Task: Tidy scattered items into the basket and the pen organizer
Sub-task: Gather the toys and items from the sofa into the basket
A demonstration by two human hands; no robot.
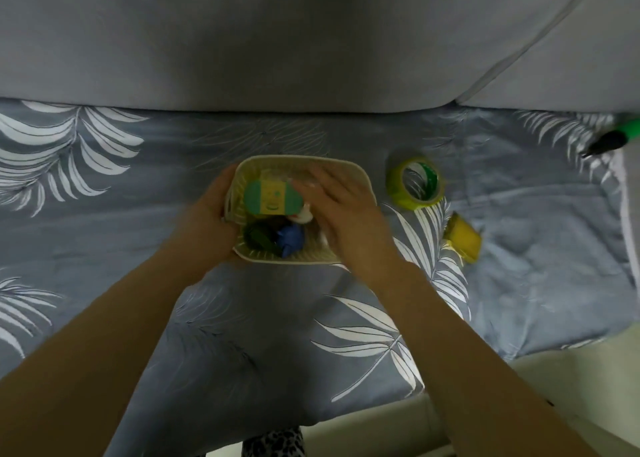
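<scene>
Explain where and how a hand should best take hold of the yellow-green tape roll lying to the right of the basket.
Probably from above: the tape roll lies flat on the bedspread with its open core facing up. Put the fingers inside the core and the thumb on the outer wall, pinching the ring. The right hand is nearest.

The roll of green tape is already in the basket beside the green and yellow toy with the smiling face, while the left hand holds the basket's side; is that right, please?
Not quite. The head view shows the roll of green tape lying on the bedspread, right of the basket, not in it. The rest holds: the smiling toy is inside, and the left hand holds the basket's side.
</scene>
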